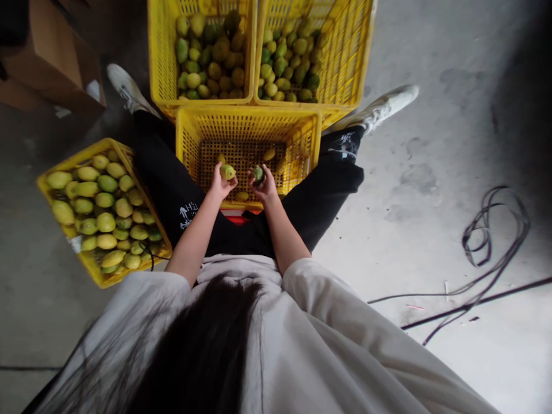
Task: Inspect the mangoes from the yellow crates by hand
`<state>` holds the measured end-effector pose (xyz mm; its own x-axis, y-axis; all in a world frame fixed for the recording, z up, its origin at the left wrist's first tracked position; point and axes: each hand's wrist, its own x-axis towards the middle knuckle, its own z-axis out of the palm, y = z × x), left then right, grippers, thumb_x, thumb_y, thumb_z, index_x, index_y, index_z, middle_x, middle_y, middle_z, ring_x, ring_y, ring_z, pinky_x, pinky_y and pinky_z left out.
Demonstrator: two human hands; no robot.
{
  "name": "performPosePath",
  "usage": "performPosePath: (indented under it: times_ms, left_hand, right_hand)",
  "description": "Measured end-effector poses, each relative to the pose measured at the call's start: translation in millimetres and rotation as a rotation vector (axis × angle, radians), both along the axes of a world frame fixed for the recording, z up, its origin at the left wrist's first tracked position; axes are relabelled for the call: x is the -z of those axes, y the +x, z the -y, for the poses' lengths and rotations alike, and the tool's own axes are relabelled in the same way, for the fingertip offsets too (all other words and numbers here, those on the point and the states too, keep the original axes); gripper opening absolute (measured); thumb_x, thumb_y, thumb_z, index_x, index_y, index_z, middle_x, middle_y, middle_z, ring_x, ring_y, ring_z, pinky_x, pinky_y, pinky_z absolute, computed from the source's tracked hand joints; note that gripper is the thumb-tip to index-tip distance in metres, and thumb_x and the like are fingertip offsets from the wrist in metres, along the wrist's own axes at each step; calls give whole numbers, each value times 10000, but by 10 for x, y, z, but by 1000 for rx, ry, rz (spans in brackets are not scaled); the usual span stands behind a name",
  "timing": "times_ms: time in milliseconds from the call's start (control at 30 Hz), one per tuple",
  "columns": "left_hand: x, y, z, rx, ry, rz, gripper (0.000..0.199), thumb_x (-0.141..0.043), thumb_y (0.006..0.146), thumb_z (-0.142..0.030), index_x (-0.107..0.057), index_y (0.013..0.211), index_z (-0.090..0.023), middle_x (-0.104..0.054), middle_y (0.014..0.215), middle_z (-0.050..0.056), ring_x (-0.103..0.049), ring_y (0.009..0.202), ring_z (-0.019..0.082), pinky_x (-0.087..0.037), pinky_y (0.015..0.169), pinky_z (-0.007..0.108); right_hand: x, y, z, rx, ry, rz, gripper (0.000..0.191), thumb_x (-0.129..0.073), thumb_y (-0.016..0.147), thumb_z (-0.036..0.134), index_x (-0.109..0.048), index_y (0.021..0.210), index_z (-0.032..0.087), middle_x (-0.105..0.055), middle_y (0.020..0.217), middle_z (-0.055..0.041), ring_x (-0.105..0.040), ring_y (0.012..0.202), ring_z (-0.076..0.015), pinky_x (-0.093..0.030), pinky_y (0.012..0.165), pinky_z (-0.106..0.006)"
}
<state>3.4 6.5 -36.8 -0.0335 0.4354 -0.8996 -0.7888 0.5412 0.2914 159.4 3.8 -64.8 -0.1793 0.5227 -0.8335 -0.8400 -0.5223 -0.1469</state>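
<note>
As seen from the head, holding a yellow-green fruit [227,172] in the left hand [221,184], with thumb and fingers curled around it in a closed grip. Gripping likewise a darker green fruit [257,175] in the right hand [266,186], near the left one but apart from it. Holding both over the near crate [190,144], yellow and set between legs in black trousers [321,198], with a few loose fruits [269,154] at its bottom. Facing, just beyond, a far left crate [163,63] and a far right crate [353,69], side by side, each partly filled with green and yellowish fruit. Having beside the left leg a side crate [94,268], also yellow, full of similar fruit. Showing, at upper left, a cardboard box [56,52] on the grey floor [414,230].
</note>
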Motion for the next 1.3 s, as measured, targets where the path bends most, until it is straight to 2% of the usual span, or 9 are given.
performPosePath:
  times_ms: [100, 200, 400, 567, 700, 833, 1033, 1167, 1300]
  left_hand:
    - [-33, 16, 9, -13, 24, 52, 223, -731, 997, -443, -693, 1035, -226, -671, 772, 14, -722, 733, 160, -591, 704, 258]
    - [-42, 47, 12, 30, 35, 61, 190, -772, 963, -372, -673, 1041, -230, -680, 802, 11, -741, 766, 167, -593, 723, 261]
    - [16, 48, 1, 81, 33, -12, 317, -719, 976, -531, -724, 1154, -269, -710, 810, 33, -735, 787, 201, -555, 657, 264]
    - [56, 52, 1, 46, 74, -8, 346, -777, 965, -429, -744, 1257, -246, -775, 919, 63, -748, 840, 190, -578, 707, 251]
    - [85, 55, 7, 46, 61, -43, 273, -826, 956, -353, -781, 1193, -224, -780, 936, 70, -735, 813, 155, -519, 629, 197]
    - [72, 23, 1, 21, 32, -66, 237, -814, 975, -416, -805, 1119, -228, -763, 898, 71, -731, 799, 158, -482, 562, 201]
    - [-37, 14, -19, 30, 52, 8, 258, -775, 996, -437, -782, 1204, -284, -739, 842, 7, -719, 735, 139, -578, 676, 231]
    - [-100, 30, -10, 105, 33, 107, 372, -582, 1079, -479, -779, 1250, -214, -714, 749, 32, -675, 617, 143, -513, 554, 215]
    - [-111, 36, -13, 39, 17, 115, 469, -428, 1117, -413, -752, 1320, -141, -718, 736, 61, -697, 622, 170, -508, 532, 221]
  right_hand:
    - [36, 3, 5, -23, 33, 8, 169, -633, 1052, 375, -643, 946, 243, -746, 813, -14, -725, 732, -148, -387, 412, -141]
    - [64, -15, 22, -37, 60, 63, 129, -645, 1021, 332, -626, 922, 251, -687, 724, 14, -717, 708, -153, -343, 410, -151]
    - [100, -28, 28, -35, 61, 86, 76, -685, 951, 297, -618, 941, 261, -685, 736, 28, -734, 715, -161, -441, 452, -175]
    - [114, -34, 23, 47, 27, 78, 133, -620, 920, 244, -667, 1044, 251, -730, 798, -7, -789, 868, -210, -675, 673, -286]
    - [108, -37, 22, 70, 28, 77, 128, -590, 959, 256, -678, 1052, 251, -740, 826, -12, -792, 896, -200, -705, 767, -311]
    - [96, -13, -4, 55, 13, 65, 96, -616, 1017, 340, -664, 1001, 258, -752, 819, -1, -769, 820, -179, -676, 667, -266]
    - [64, -19, -41, 5, 28, 40, 201, -600, 1075, 395, -671, 978, 234, -758, 841, -25, -728, 739, -143, -502, 475, -153]
    - [49, -41, -14, 0, 63, 78, 66, -656, 1006, 319, -662, 1020, 255, -715, 799, 15, -739, 745, -157, -514, 502, -185]
    - [62, -19, -3, -17, 70, 75, 102, -581, 1013, 318, -653, 1066, 268, -704, 751, 36, -708, 662, -154, -473, 467, -190]
